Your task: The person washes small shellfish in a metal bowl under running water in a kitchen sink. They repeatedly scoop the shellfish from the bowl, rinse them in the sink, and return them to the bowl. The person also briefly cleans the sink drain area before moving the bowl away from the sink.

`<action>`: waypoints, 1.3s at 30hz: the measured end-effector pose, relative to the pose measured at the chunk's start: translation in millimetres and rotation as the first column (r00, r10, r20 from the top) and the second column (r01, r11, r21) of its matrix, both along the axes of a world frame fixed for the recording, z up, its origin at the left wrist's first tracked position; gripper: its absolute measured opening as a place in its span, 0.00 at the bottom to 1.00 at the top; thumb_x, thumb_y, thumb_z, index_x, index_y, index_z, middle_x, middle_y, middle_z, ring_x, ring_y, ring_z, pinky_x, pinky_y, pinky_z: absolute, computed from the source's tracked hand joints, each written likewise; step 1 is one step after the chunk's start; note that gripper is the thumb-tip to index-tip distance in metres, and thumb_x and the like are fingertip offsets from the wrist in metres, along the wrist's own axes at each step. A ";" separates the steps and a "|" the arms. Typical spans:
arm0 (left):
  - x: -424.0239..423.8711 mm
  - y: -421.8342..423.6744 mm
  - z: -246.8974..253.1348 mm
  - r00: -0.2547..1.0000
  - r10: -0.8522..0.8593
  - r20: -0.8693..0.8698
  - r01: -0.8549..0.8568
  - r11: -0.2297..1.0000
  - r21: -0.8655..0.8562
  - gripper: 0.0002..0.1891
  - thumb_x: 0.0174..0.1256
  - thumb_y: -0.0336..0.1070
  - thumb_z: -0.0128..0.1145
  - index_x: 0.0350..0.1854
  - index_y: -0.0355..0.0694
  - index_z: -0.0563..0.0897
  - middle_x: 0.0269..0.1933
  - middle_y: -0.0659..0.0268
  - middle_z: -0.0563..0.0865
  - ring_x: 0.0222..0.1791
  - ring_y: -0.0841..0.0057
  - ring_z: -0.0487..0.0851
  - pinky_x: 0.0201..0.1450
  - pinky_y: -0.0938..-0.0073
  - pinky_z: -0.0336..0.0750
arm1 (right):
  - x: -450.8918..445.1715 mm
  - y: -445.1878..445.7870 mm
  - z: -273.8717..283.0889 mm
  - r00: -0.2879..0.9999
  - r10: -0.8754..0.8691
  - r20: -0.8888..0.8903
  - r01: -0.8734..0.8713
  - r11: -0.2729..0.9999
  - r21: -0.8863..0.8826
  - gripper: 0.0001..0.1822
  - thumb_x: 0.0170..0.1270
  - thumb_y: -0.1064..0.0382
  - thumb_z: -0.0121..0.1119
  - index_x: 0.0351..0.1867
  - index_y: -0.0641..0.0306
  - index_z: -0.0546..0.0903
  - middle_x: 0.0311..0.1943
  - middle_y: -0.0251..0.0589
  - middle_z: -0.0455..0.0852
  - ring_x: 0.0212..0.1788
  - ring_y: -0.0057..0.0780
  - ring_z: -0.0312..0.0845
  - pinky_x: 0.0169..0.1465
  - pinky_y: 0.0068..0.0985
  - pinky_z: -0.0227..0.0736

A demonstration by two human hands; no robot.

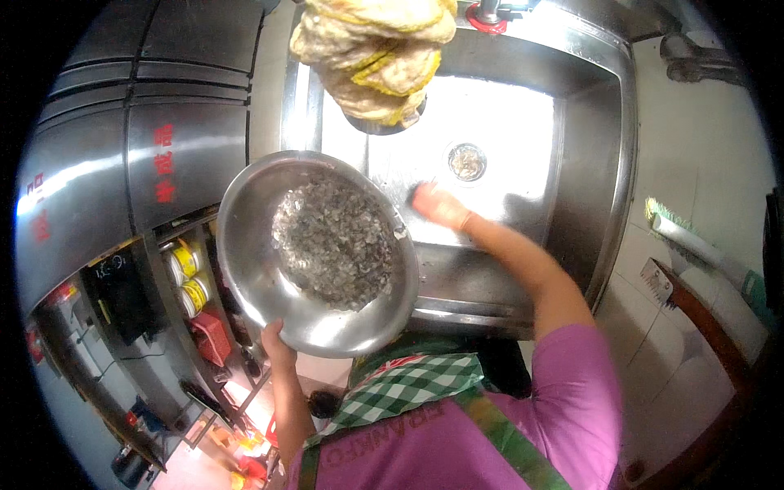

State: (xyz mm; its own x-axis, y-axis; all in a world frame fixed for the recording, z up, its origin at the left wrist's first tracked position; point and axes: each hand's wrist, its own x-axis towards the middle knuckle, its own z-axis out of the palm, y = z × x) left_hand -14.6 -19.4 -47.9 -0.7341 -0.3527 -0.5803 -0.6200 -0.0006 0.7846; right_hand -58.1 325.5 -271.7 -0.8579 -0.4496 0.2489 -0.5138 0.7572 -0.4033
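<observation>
My left hand (278, 346) grips the near-left rim of a wide stainless steel bowl (251, 251), thumb over the edge. The bowl is tilted and holds a heap of small grey, translucent flakes (334, 245) that look like fish scales. It is held beside the stainless steel sink (585, 177), partly over its left edge. Inside the sink, low over the basin floor, is my right hand (440, 205), blurred by motion. Its fingers look curled, with a dark patch at their tips; whether they hold anything is unclear. Pale scraps lie in the drain strainer (467, 162) beyond it.
A wrinkled cream-and-yellow mass (380, 55), its material unclear, covers the sink's far left. A faucet base (488, 15) stands behind. On the right are a brush (686, 239) and a wooden-handled tool with a toothed metal head (658, 282). Steel cabinet doors (190, 153) and shelves flank the left.
</observation>
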 end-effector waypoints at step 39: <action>-7.7 14.4 11.1 1.000 0.027 -0.012 -0.027 0.999 0.027 0.16 0.44 0.29 0.47 0.38 0.31 0.70 0.35 0.60 0.73 0.37 0.70 0.73 0.36 0.74 0.69 | -13.0 45.2 -10.7 0.806 -0.591 0.012 0.579 0.793 0.188 0.06 0.44 0.67 0.48 0.25 0.65 0.73 0.28 0.44 0.70 0.35 0.37 0.66 0.37 0.31 0.62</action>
